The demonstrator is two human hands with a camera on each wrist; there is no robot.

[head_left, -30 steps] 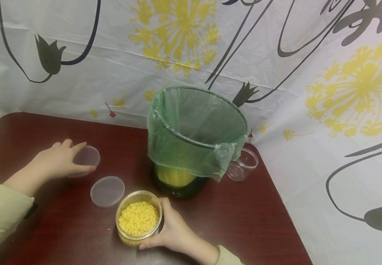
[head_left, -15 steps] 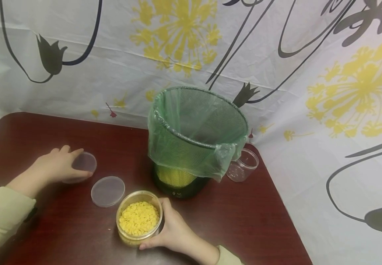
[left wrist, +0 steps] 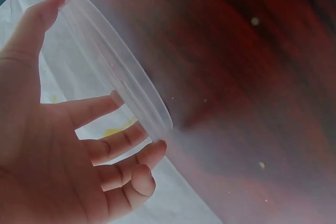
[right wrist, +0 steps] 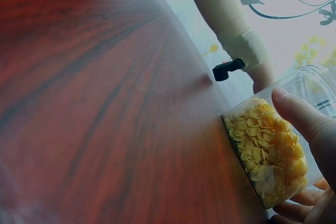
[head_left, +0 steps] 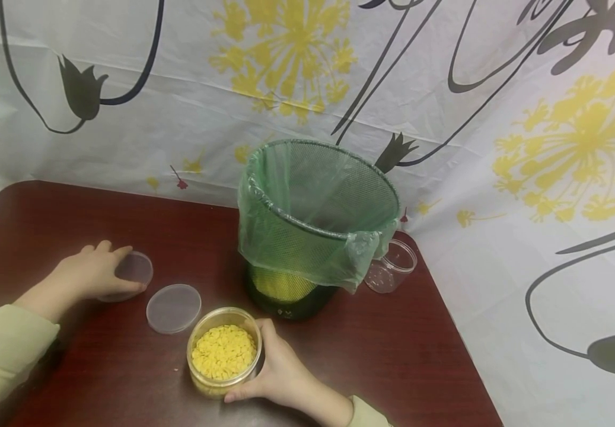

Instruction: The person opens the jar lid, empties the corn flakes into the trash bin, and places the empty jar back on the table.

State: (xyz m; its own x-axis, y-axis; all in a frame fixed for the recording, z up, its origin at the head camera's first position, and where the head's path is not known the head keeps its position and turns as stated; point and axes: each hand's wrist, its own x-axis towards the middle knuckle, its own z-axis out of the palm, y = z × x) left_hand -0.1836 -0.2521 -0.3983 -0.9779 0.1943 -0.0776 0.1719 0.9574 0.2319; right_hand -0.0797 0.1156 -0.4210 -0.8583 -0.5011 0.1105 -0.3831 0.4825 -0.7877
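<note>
At the left of the table, my left hand [head_left: 93, 273] holds a round clear plastic lid [left wrist: 118, 66] by its rim, thumb on one side and fingers on the other. The lid is low over the table; whether it touches cannot be told. A second clear lid [head_left: 174, 308] lies flat to its right. My right hand [head_left: 283, 370] grips the side of a clear plastic jar [right wrist: 265, 150] standing on the table, with its thumb near the front. Yellow flakes [head_left: 223, 352] partly fill this uncovered jar.
Behind the jar stands a mesh bin [head_left: 307, 225] lined with a green bag [head_left: 286, 252], yellow showing low inside. Another clear jar [head_left: 389, 267] is partly hidden at its right. A patterned cloth [head_left: 179, 118] hangs along the dark red table's [head_left: 392, 356] back and right edges.
My left hand has moved slightly left and toward the table's front, carrying the lid along. My right hand and the jar of flakes have stayed in place.
</note>
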